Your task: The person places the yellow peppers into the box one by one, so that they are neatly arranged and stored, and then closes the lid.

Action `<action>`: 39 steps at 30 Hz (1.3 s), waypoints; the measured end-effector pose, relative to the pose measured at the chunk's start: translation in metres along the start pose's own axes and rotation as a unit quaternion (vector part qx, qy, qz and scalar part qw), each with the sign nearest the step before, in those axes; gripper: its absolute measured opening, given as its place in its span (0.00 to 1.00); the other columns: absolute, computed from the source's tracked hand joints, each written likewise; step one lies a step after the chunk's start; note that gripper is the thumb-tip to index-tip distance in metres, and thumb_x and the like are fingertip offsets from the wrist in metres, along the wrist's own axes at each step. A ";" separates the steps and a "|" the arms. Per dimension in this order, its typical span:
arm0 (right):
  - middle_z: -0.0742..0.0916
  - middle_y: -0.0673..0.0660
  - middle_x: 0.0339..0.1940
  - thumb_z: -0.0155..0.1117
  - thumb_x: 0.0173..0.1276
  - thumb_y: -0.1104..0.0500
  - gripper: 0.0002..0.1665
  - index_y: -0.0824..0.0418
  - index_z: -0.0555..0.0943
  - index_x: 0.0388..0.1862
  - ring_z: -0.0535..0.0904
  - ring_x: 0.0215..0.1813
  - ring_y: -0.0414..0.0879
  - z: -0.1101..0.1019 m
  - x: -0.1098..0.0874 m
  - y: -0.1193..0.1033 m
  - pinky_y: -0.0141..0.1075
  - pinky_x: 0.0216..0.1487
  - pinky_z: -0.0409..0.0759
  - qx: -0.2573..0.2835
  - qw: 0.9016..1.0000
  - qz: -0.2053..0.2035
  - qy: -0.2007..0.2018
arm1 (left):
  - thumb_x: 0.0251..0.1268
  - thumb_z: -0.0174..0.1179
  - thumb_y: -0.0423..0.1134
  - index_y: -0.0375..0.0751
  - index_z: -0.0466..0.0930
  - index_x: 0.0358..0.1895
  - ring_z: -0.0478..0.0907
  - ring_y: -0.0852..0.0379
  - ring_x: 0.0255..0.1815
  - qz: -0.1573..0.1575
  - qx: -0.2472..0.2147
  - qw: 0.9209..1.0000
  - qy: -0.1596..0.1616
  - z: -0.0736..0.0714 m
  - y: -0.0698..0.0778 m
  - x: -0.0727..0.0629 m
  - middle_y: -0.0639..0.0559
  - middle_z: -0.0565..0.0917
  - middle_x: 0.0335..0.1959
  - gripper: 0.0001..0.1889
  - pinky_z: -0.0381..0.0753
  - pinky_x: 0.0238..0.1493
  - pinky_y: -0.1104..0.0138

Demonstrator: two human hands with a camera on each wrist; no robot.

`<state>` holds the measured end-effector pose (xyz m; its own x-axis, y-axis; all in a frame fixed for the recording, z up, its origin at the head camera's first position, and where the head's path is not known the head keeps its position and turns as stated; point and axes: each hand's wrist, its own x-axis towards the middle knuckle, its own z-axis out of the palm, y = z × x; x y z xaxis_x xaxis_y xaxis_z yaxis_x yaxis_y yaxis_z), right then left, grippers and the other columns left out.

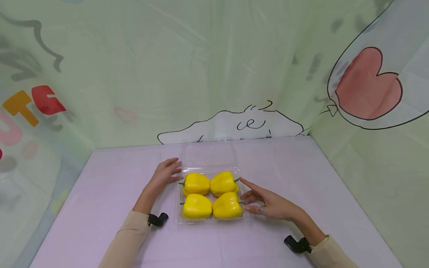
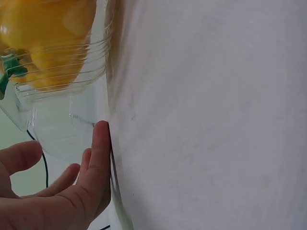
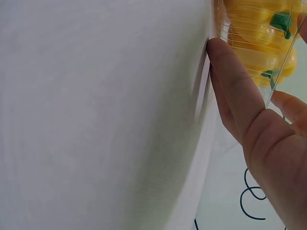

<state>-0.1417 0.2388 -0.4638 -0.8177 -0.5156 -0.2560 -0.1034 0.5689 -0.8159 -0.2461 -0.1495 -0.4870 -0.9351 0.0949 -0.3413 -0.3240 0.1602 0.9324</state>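
Note:
Several yellow bell peppers [image 1: 197,206] with green stems sit in a clear plastic clamshell box [image 1: 187,222], two to a row in the head view. The box's clear lid [image 1: 209,156] lies folded back on the far side. My left hand [image 1: 165,173] is beside the box's far left corner, fingers loosely extended and holding nothing. In the left wrist view its fingers stand just short of the ribbed box wall. At the right side is my right hand [image 1: 268,203], its fingers spread along the wall. The right wrist view shows those fingers [image 3: 235,76] low against the box.
A pale lilac cloth covers the table [image 1: 281,163]. Printed curtains [image 1: 201,67] rise behind the table and along both sides. Each wrist carries a small black camera [image 1: 297,244] near the sleeve cuff.

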 end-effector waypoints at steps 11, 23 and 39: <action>0.84 0.62 0.68 0.68 0.75 0.47 0.53 0.43 0.50 0.90 0.84 0.66 0.53 -0.002 0.001 0.003 0.59 0.71 0.81 0.001 1.000 -0.002 -0.002 | 0.85 0.52 0.45 0.40 0.63 0.82 0.73 0.40 0.75 -0.002 -0.011 1.000 -0.019 -0.001 -0.001 0.001 0.36 0.68 0.80 0.30 0.85 0.67 0.56; 0.84 0.61 0.67 0.69 0.75 0.48 0.53 0.43 0.50 0.90 0.84 0.65 0.52 -0.002 0.002 0.004 0.60 0.72 0.80 0.002 1.000 -0.004 -0.002 | 0.84 0.55 0.44 0.43 0.62 0.83 0.75 0.41 0.71 0.015 -0.033 0.999 -0.027 -0.004 -0.004 0.002 0.38 0.67 0.81 0.30 0.88 0.63 0.62; 0.84 0.62 0.68 0.70 0.74 0.46 0.53 0.43 0.51 0.90 0.84 0.65 0.54 -0.001 0.002 0.003 0.61 0.72 0.80 0.001 1.000 0.001 0.001 | 0.80 0.58 0.34 0.38 0.66 0.79 0.80 0.39 0.68 0.108 -0.011 0.994 -0.008 -0.005 0.002 -0.006 0.38 0.71 0.79 0.28 0.87 0.63 0.63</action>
<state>-0.1440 0.2404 -0.4667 -0.8186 -0.5140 -0.2564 -0.1012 0.5685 -0.8164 -0.2421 -0.1547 -0.4824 -0.9812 0.1396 -0.1336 -0.1183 0.1127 0.9866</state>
